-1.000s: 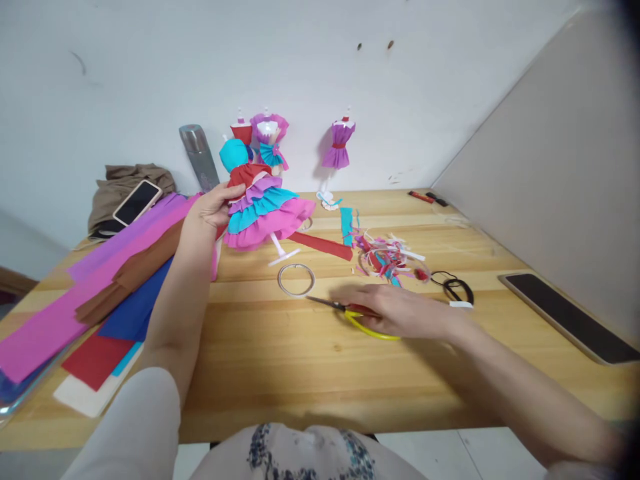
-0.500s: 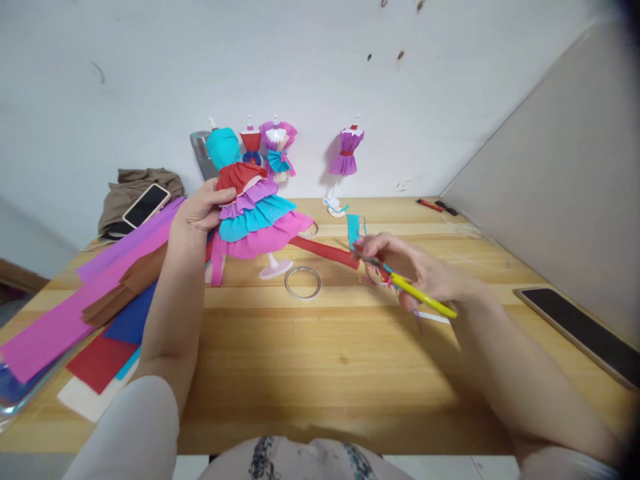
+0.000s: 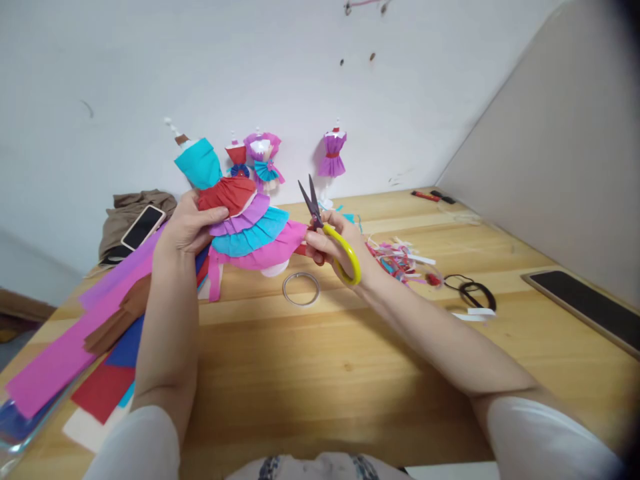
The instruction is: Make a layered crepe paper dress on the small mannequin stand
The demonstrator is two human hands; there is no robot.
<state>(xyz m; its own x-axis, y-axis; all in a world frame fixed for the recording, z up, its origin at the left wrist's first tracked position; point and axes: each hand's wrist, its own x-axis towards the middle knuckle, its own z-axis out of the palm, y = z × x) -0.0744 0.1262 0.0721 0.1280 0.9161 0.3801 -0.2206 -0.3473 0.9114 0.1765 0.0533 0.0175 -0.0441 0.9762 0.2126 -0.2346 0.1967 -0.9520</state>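
My left hand (image 3: 187, 223) is closed round the waist of a small dress form (image 3: 197, 163), which leans to the left. It wears a paper dress with a turquoise top, a red layer and a tiered skirt (image 3: 255, 233) in purple, turquoise and pink. In my right hand (image 3: 337, 240) are yellow-handled scissors (image 3: 350, 257), blades parted and pointing up. The fingertips of that hand are beside the right edge of the pink tier; whether they pinch it I cannot tell. A bit of red strip shows just below them.
Coloured paper sheets (image 3: 55, 353) and a phone (image 3: 143, 227) lie left. A metal ring (image 3: 301, 289) is in front of the skirt. Paper scraps (image 3: 395, 259), a black cord (image 3: 477, 293) and a dark tablet-like device (image 3: 590, 303) lie right. Other dress forms (image 3: 334, 153) stand by the wall.
My right hand has moved left and up to the skirt's edge with the scissors, whose blades now point up. The dress form has tilted further left in my left hand.
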